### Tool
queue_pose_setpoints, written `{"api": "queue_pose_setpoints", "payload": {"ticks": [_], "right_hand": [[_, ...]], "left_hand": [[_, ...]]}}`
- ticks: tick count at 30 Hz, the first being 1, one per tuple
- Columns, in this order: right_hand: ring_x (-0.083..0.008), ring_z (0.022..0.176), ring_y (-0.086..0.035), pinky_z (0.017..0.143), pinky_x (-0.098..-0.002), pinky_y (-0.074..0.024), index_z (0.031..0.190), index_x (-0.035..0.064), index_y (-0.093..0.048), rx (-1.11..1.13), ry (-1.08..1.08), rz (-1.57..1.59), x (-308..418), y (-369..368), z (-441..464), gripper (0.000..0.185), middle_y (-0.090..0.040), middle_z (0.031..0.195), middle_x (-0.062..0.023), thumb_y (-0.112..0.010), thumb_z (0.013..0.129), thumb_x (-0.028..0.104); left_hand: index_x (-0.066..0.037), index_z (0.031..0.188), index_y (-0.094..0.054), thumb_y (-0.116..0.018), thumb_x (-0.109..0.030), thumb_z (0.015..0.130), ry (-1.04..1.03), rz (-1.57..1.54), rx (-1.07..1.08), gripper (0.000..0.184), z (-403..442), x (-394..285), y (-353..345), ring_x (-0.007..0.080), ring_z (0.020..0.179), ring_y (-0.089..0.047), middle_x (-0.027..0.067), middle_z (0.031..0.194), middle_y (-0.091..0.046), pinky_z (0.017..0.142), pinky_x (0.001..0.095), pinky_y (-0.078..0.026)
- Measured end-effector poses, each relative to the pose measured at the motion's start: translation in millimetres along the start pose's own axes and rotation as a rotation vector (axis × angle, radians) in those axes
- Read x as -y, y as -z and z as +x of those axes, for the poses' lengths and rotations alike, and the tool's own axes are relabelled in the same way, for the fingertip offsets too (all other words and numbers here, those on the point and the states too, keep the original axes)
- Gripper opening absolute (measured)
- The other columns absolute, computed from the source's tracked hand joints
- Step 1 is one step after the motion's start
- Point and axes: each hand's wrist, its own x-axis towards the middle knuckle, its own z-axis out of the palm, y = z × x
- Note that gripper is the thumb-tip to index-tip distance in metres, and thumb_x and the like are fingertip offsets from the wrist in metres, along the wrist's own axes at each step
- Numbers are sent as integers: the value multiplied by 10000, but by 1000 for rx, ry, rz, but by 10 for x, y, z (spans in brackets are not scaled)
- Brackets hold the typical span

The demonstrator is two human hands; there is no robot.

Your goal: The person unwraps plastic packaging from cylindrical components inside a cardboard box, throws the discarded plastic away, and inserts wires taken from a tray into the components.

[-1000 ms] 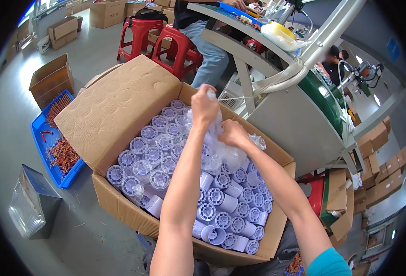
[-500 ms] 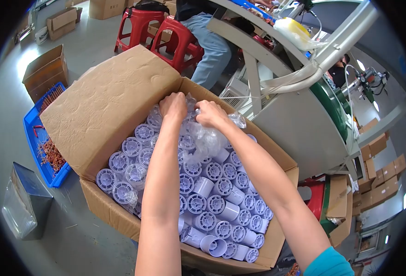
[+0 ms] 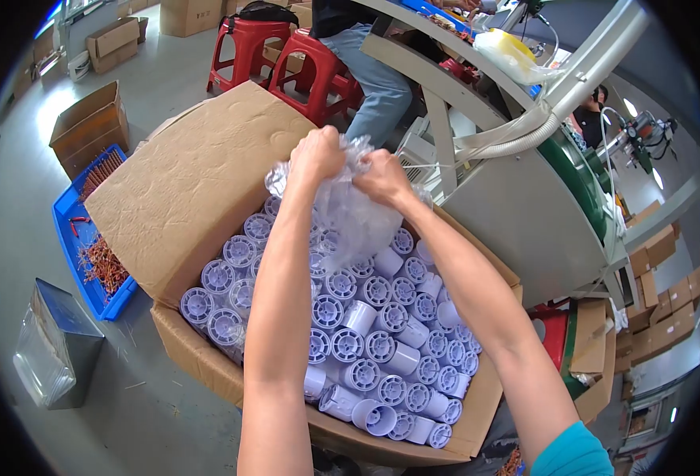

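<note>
A clear plastic bag (image 3: 358, 214) hangs bunched between my two hands above the far side of an open cardboard box (image 3: 199, 361). My left hand (image 3: 318, 156) is closed on the bag's gathered edge. To its right, my right hand (image 3: 383, 178) grips another part of the same plastic, fingers curled. Below, the box holds many pale lavender plastic spools (image 3: 347, 345), some end-up with spoked hubs showing, others on their sides. Clear film also covers the spools at the left. My forearms hide part of the contents.
A large box flap (image 3: 195, 178) stands open at the left. Beyond it lie a blue tray (image 3: 72, 210) with reddish-brown parts and a metal tin (image 3: 56, 349). Red stools (image 3: 314, 75) and a seated person (image 3: 373, 71) are ahead, beside a grey machine frame (image 3: 516, 214).
Both hands have risen, pulling the plastic bag upward out of the box and stretching it. The view has shifted slightly, so the surroundings sit a little further right.
</note>
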Motion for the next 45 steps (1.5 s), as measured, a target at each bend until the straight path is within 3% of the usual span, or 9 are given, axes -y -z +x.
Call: {"api": "queue_pose_setpoints", "payload": {"ticks": [6, 10, 16, 18, 24, 30, 33, 38, 45], "right_hand": [[-404, 853, -645, 763, -446, -504, 934, 37, -673, -433, 81, 150, 104, 440, -27, 276, -658, 880, -252, -620, 693, 160], [-371, 959, -640, 843, -427, -501, 986, 45, -675, -232, -49, 98, -113, 447, -86, 325, -672, 994, -216, -624, 692, 174], [-340, 1022, -634, 897, -409, -501, 1088, 145, -687, 403, 43, -165, -172, 3, -487, 424, -672, 1047, -190, -681, 677, 249], [-336, 1038, -628, 891, -442, -501, 1107, 141, -681, 475, -30, -254, 34, -38, -596, 407, -668, 1076, -180, -711, 714, 244], [-340, 1021, -634, 861, -441, -514, 1102, 105, -679, 437, 27, -273, -47, -216, -495, 413, -669, 1066, -188, -729, 716, 242], [-363, 973, -646, 858, -427, -510, 1008, 51, -705, 357, 102, -130, -221, -161, -454, 415, -674, 972, -224, -658, 611, 162], [-405, 919, -641, 840, -436, -503, 967, 17, -699, 18, 194, 22, -151, -18, -484, 385, -649, 912, -281, -587, 622, 144], [-389, 973, -636, 871, -440, -502, 995, 47, -685, 96, 32, -189, 70, 183, -545, 365, -659, 977, -258, -544, 666, 119], [-365, 1006, -630, 870, -443, -505, 1055, 92, -683, 369, -92, -202, 85, -177, -604, 368, -672, 1047, -187, -673, 725, 256]], "left_hand": [[39, 1021, -582, -539, -92, 802, -240, -87, -262, 259, 37, -253, 222, 425, 1026, -593, 266, 1054, -630, 861, 501, -481], [26, 1042, -566, -534, -58, 801, -143, -78, -169, 257, -18, -185, 371, 419, 1012, -607, 252, 1054, -639, 867, 494, -489], [-91, 1158, -667, -623, -58, 788, 229, 381, 443, 373, -160, 198, -92, 284, 1148, -597, 131, 1247, -611, 933, 403, -502], [-86, 1159, -665, -658, -62, 773, 254, 366, 399, 387, -152, 274, -172, 283, 1151, -595, 129, 1243, -615, 929, 397, -507], [-62, 1156, -661, -667, -75, 776, 311, 329, 387, 379, -116, 281, -138, 277, 1159, -590, 137, 1249, -608, 924, 390, -513], [-87, 1091, -700, -671, -58, 746, 203, 411, 430, 348, -143, 123, 14, 283, 1122, -614, 136, 1182, -647, 888, 396, -526], [-74, 1066, -704, -648, -38, 737, 129, 363, 349, 335, -125, 15, 107, 295, 1098, -624, 140, 1157, -657, 875, 406, -530], [-46, 1035, -701, -638, -27, 748, 46, 328, 180, 295, -140, -161, 202, 307, 1063, -638, 163, 1100, -671, 861, 419, -535], [12, 992, -668, -605, -39, 730, 16, 326, 120, 273, -138, -41, 228, 379, 980, -644, 228, 1032, -661, 824, 439, -536]]}}
